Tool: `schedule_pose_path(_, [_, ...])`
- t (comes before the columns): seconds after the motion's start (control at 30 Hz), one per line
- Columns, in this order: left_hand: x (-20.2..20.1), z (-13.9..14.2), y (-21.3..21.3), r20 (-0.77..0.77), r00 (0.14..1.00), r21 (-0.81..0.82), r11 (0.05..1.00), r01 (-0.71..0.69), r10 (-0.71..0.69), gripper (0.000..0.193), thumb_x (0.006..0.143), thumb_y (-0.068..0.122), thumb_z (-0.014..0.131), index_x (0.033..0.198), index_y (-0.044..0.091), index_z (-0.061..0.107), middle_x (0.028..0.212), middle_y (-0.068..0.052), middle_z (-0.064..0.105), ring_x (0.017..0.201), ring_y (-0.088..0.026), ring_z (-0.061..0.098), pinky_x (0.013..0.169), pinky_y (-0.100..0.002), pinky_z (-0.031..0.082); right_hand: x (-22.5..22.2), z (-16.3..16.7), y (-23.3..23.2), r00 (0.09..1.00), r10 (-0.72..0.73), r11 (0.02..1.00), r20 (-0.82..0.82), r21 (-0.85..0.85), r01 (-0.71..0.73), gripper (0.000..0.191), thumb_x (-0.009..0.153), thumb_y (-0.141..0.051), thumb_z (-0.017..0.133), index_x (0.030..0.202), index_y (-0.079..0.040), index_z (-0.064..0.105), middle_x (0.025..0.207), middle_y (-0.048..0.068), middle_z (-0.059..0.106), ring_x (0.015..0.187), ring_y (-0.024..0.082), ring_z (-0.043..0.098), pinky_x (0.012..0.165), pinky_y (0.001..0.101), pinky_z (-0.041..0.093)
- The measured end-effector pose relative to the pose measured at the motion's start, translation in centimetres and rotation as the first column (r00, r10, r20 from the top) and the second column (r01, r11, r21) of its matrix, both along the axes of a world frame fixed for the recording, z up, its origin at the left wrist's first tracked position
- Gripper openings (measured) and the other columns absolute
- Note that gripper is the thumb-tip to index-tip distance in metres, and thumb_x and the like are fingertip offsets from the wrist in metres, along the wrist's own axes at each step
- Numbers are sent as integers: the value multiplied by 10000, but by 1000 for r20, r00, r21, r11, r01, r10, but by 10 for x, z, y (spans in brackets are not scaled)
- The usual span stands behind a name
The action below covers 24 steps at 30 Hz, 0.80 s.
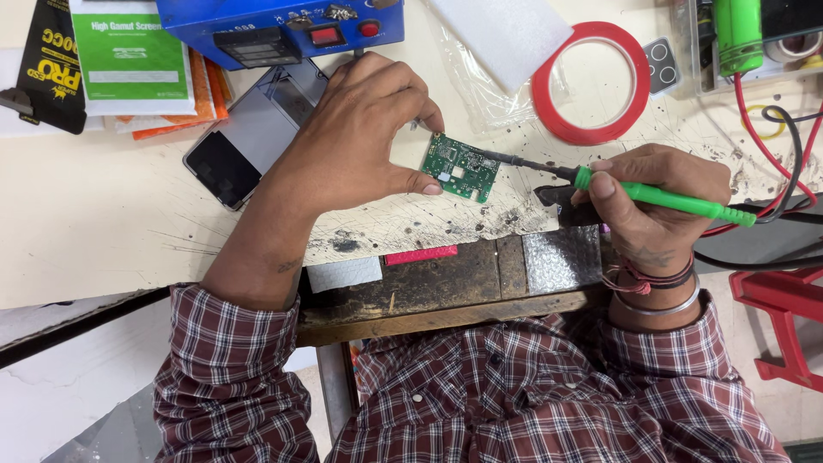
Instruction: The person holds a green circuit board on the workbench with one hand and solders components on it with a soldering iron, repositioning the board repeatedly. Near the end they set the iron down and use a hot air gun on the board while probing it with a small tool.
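A small green circuit board (461, 166) lies on the scratched cream worktop (103, 214). My left hand (360, 137) pinches the board's left edge between thumb and forefinger, holding it flat. My right hand (656, 206) grips a green-handled soldering iron (677, 200) like a pen. Its dark metal tip (514, 160) reaches left and touches the board's upper right corner. Red and black wires (784, 184) run from the handle's rear toward the right.
A phone (249, 141) lies screen-up under my left wrist. A blue box with red buttons (283, 26) sits at the back, next to green and orange packets (129, 56). A red tape ring (591, 81) and a clear bag (489, 60) lie behind the board. A red stool (784, 321) stands right.
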<state>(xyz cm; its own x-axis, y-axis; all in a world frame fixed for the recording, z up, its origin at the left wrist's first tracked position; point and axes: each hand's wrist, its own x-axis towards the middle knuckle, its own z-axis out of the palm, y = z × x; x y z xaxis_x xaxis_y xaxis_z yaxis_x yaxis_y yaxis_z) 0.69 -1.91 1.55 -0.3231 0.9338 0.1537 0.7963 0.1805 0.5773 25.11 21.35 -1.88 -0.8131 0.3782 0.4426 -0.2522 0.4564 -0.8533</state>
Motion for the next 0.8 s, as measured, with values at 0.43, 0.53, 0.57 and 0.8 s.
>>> schedule_pose_path(0.43, [0, 0, 0, 3, 1000, -13, 1000, -2, 2, 604, 523, 423, 987, 1013, 150, 762, 1092, -4, 617, 1217, -242, 514, 1142, -454, 338, 1, -1, 1, 1000, -15, 1000, 13, 7, 15, 241, 1098, -91, 758, 950, 62, 646, 846, 186, 714, 714, 204, 745, 634, 265, 603])
schedule_pose_path(0.53, [0, 1, 0, 9, 1000, -2, 1000, -2, 2, 599, 531, 420, 985, 1016, 149, 760, 1101, -5, 618, 1220, -249, 514, 1138, -450, 345, 0, -1, 1, 1000, -8, 1000, 6, 7, 8, 241, 1097, -88, 761, 948, 65, 647, 845, 191, 713, 714, 206, 745, 635, 268, 604])
schedule_pose_path(0.57, [0, 1, 0, 4, 1000, 0, 1000, 2, -2, 600, 528, 422, 987, 1012, 147, 760, 1093, -5, 619, 1215, -248, 517, 1138, -456, 343, 0, -1, 1, 1000, 7, 1000, -3, 12, -7, 239, 1090, -89, 760, 944, 64, 646, 847, 193, 713, 714, 208, 746, 632, 269, 607])
schedule_pose_path(0.8, [-1, 1, -1, 32, 999, -9, 1000, 4, -4, 595, 540, 407, 987, 1022, 142, 759, 1098, -13, 618, 1217, -252, 513, 1127, -451, 358, -1, 0, 0, 1000, -6, 1000, 10, 15, 6, 243, 1094, -84, 758, 942, 67, 643, 839, 192, 712, 713, 207, 746, 631, 263, 602])
